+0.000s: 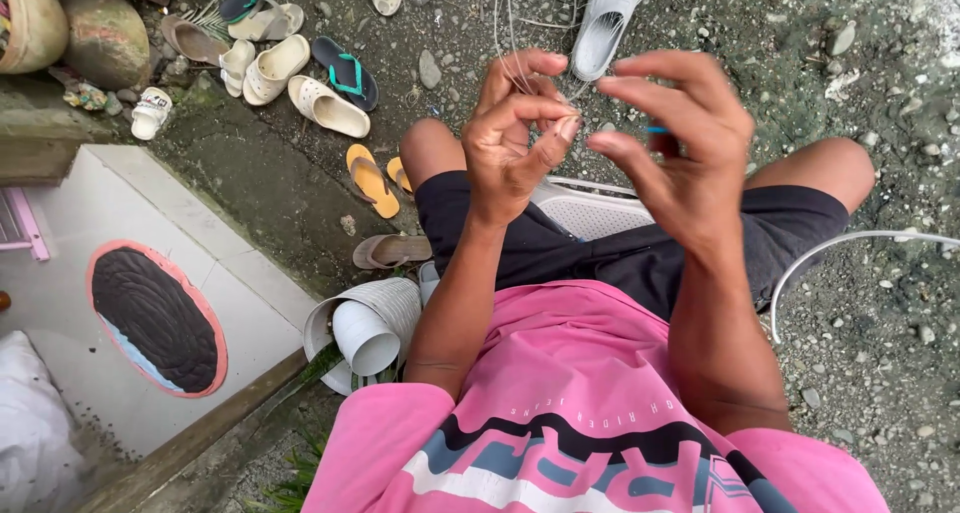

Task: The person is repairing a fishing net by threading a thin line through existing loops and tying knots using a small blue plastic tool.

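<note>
- Strands of thin pale line (512, 33) rise from the left hand (515, 138) toward the far ground, looping loosely; no finished knot or woven piece shows, so the work looks early or midway, as far as I can judge.
- Left hand: thumb and forefinger pinched narrow on the line, other fingers curled.
- Right hand (680, 143): fingers spread fairly wide, tips near the left hand's pinch; a small blue thing (655, 130) sits at its fingers, too blurred to identify. Whether it grips the line I cannot tell.
- White plastic chair (590, 211) between the knees; sandals (300, 68) lie far left.
</note>
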